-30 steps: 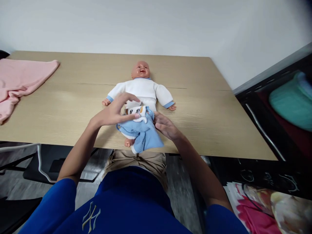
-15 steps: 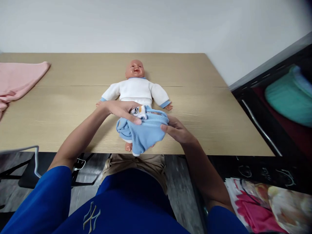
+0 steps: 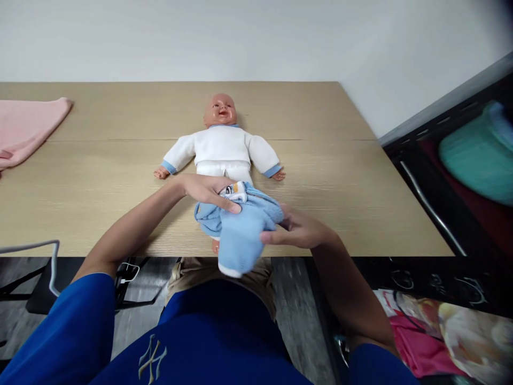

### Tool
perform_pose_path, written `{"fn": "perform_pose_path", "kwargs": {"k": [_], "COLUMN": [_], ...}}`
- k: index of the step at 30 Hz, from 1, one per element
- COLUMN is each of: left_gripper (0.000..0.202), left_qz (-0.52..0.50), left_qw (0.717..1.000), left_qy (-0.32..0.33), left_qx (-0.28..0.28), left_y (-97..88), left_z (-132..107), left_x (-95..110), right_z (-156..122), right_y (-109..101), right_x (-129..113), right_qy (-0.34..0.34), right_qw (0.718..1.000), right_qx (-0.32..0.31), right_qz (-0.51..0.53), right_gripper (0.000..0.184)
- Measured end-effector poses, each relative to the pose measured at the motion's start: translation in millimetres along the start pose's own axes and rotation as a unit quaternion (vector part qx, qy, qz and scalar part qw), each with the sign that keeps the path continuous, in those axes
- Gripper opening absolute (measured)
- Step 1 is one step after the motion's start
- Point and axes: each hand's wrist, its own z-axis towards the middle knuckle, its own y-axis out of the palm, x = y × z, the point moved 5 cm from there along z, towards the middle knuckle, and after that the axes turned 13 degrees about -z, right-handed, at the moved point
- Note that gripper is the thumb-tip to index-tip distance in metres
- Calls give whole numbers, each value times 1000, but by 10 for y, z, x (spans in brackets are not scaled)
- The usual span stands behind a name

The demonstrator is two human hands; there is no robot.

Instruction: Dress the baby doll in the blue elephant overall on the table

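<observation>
A baby doll [image 3: 222, 144] lies on its back on the wooden table, dressed in a white top with blue cuffs and white bottoms. Over its legs I hold up a light blue piece of baby clothing [image 3: 242, 235], bunched, with white edging and a small printed patch. My left hand [image 3: 210, 192] grips its upper left part, thumb on the front. On the other side my right hand [image 3: 294, 227] has its fingers behind or inside the cloth and its thumb in front. The garment hides most of the doll's lower legs; one foot peeks out below.
A pink cloth [image 3: 32, 125] lies at the table's left. To the right stands a black rack [image 3: 425, 198] holding a teal item [image 3: 479, 152]. Below it are a bright pink cloth [image 3: 420, 345] and plastic bags. A grey metal bar [image 3: 30, 248] juts in at the left.
The blue garment has come slightly toward me and right, and its lower part now hangs past the table edge. My right hand has shifted right and down, its thumb lower on the cloth.
</observation>
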Motion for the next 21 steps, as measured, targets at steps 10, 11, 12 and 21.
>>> {"fn": "perform_pose_path", "kwargs": {"k": [10,11,12,21], "left_gripper": [59,61,63,74], "left_qz": [-32,-34,-32,-14], "left_qw": [999,998,998,999], "left_qy": [27,40,46,23], "left_qx": [11,29,39,37], "left_y": [-24,-50,-67,-98], "left_z": [-22,-20,-16,22], "left_x": [-143,-146,-154,-313], "right_z": [21,26,26,-26], "right_y": [180,201,219,243], "right_x": [180,170,165,161], "right_qy": [84,77,71,73], "right_qw": [981,982,983,979], "right_qx": [-78,-89,-98,52], "right_qz": [157,146,137,185], "right_gripper": [54,56,56,72]}}
